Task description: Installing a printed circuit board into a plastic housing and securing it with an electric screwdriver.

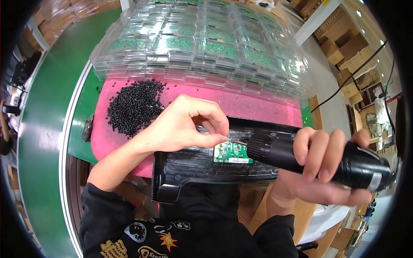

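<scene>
My right hand (320, 161) is wrapped round a black electric screwdriver (275, 150), held nearly level with its nose pointing left. At its thin bit, the thumb and forefinger of my left hand (193, 124) are pinched together; whatever sits between them is too small to make out. Just below the bit lies a small green circuit board (232, 154) with a white connector and a white label strip. It rests inside a long black plastic housing (193, 165), whose far side is partly covered by my left hand and the screwdriver.
A heap of small black screws (133, 105) lies on a pink mat (103, 137) at the left. Behind it stand stacked clear plastic trays (193, 47) holding green boards. A green conveyor belt (47, 129) runs along the left. Cardboard boxes (348, 49) and a hanging black cable (352, 73) are at the right.
</scene>
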`<state>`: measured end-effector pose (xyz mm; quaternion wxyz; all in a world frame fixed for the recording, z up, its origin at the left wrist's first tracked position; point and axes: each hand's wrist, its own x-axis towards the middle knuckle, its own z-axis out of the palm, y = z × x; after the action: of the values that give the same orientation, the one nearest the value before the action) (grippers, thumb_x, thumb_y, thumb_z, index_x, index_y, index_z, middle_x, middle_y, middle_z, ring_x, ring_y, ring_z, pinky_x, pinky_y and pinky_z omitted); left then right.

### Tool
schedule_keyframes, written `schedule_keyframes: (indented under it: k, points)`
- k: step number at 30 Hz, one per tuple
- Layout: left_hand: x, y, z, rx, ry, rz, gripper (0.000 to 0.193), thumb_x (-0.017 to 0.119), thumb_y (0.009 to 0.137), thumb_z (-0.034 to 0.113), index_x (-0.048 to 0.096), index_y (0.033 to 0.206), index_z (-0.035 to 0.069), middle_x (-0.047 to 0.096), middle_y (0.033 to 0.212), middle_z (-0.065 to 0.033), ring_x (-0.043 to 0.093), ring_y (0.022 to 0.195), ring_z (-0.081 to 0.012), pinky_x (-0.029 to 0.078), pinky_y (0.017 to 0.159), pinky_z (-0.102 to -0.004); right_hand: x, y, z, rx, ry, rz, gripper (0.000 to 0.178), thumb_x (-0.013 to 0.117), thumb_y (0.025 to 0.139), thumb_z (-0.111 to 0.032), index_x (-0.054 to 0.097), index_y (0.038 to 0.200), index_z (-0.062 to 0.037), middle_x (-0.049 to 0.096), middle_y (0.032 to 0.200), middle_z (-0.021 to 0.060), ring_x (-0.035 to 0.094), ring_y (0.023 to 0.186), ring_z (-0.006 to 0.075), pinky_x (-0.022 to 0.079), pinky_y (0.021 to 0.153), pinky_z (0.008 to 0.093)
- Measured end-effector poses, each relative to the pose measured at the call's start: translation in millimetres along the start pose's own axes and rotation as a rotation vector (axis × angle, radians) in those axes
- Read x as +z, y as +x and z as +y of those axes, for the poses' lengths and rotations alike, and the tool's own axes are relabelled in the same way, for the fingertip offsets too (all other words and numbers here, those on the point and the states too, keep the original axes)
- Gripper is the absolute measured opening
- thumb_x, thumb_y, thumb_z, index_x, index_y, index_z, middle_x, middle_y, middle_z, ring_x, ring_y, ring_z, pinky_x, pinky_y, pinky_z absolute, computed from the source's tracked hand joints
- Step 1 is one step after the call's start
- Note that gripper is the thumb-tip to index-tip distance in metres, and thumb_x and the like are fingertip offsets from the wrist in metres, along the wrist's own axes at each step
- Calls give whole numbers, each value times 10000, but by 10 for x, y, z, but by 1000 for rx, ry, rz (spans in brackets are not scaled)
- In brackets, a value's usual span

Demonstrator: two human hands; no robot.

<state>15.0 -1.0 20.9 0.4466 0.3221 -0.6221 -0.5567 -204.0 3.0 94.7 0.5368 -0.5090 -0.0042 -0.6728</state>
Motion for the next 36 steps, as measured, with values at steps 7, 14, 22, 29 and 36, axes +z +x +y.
schedule_keyframes:
  k: [7,14,22,29,36]
  points:
    - [65,13,-46,54,-167,-4,177,780,741,-114,676,860,-36,684,913,-139,685,862,-210,567,774,-312,32,-59,33,-77,-22,-5,699,720,795,-605,441,1216,-122,488,600,-54,444,439,65,413,506,245]
    - [48,17,-46,70,-107,-47,173,778,747,-116,670,857,-39,692,898,-140,689,889,-205,571,779,-313,-88,-72,13,-79,-93,-62,691,721,795,-609,475,1219,-122,505,588,-52,450,429,65,406,472,238]
    - [140,20,-24,-95,-23,-23,169,744,780,-103,664,894,-6,711,894,-106,694,869,-171,576,789,-295,-195,-95,-13,-35,-98,-194,713,709,797,-617,492,1248,-108,533,590,-31,482,430,83,397,461,245]
    - [114,39,-78,54,449,-24,158,742,788,-43,674,926,-8,728,851,-84,716,824,-168,562,743,-285,-470,-51,25,132,-207,-32,1012,548,709,-889,495,1263,-44,475,560,-13,414,415,111,356,458,282]
    - [153,50,-41,-44,441,-74,290,757,764,-17,671,1040,6,722,833,-84,718,805,-200,557,741,-310,-703,-117,169,223,-243,23,957,444,790,-876,496,1203,-13,473,564,11,409,429,116,331,427,259]
